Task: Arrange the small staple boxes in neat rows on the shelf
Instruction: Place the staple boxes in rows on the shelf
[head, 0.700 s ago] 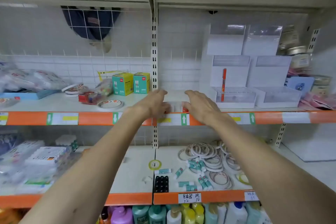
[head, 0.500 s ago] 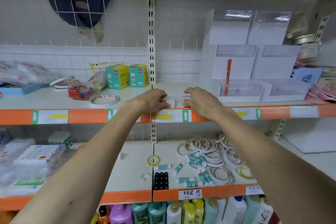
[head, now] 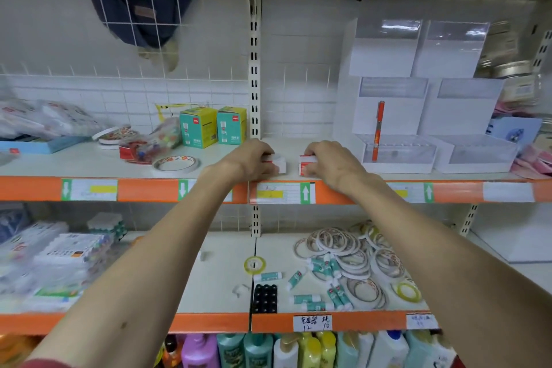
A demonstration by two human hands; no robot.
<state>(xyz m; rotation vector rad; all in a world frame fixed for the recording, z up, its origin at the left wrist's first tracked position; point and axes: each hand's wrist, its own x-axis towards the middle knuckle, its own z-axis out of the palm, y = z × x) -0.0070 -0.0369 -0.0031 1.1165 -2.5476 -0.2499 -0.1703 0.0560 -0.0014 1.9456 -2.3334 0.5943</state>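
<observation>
Small white-and-red staple boxes sit near the front edge of the upper shelf point(head: 298, 145), right of the centre post. My left hand point(head: 254, 160) grips the left staple boxes point(head: 279, 163), fingers curled over their top. My right hand point(head: 328, 163) grips the right staple boxes point(head: 304, 164) the same way. A narrow gap separates the two groups. Both hands hide most of the boxes, so I cannot tell how many there are.
Two green boxes point(head: 213, 130), a tape roll point(head: 176, 164) and a bag of pins point(head: 146, 146) lie on the shelf to the left. White display bins point(head: 397, 155) with an orange pen point(head: 378, 128) stand to the right. The lower shelf holds tape rings point(head: 352, 254) and glue sticks.
Both hands have drawn back toward the shelf's front edge and curled over the staple boxes, which now show between them as two groups.
</observation>
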